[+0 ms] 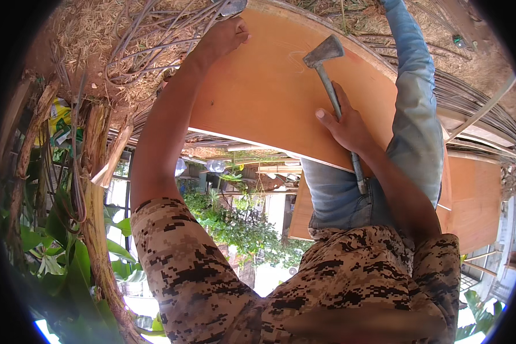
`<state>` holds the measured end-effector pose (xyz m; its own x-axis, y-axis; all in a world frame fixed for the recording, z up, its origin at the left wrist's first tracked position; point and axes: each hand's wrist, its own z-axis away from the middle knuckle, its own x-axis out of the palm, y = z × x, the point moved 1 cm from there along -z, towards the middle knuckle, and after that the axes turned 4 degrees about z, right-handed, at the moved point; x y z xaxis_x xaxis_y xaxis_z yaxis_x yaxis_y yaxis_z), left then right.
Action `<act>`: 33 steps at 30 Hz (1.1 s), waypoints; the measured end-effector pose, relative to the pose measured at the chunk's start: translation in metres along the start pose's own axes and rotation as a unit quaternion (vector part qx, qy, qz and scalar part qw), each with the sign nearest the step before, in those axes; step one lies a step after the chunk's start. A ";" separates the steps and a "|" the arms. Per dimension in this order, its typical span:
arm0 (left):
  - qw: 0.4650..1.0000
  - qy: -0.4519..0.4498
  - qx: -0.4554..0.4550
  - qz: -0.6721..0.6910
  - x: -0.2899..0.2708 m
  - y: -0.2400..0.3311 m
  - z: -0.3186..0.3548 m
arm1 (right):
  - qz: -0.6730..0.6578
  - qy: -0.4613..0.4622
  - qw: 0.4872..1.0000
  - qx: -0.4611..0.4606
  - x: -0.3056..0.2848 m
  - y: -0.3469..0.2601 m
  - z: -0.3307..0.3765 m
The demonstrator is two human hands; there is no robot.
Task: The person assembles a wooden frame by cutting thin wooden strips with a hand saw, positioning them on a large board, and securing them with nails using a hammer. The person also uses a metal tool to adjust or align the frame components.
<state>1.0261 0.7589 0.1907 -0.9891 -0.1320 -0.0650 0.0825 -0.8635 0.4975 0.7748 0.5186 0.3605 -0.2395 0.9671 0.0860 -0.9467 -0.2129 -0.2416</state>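
Note:
A hatchet (325, 51) with a worn grey head and a long dull metal-looking handle lies across an orange-brown wooden board (258, 86). My right hand (350, 127) is wrapped over the middle of its handle, thumb out to one side and a finger along the shaft. The handle's end reaches back to my jeans. At the board's far left edge, my left hand (228, 35) is closed with curled fingers; whatever is in it is hidden. Just beyond its knuckles shows a flat grey object (233, 7), partly cut off.
My jeans-clad leg (415, 86) stretches over the board's right side. Thin bent rods (146, 49) lie on straw-strewn ground at far left, and more rods (470, 109) at right. A second board (473, 195) is behind on the right. A rough trunk (97, 229) and leafy plants stand left.

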 end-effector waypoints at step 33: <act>0.988 0.029 0.136 -0.070 -0.014 -0.046 0.002 | 0.092 0.078 0.989 -0.085 0.025 -0.107 -0.010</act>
<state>1.0359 0.8016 0.1699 -0.9791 -0.0552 -0.1956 -0.0984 -0.7135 0.6937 0.8723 0.5669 0.3787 -0.3560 0.9265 -0.1219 -0.8371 -0.3741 -0.3991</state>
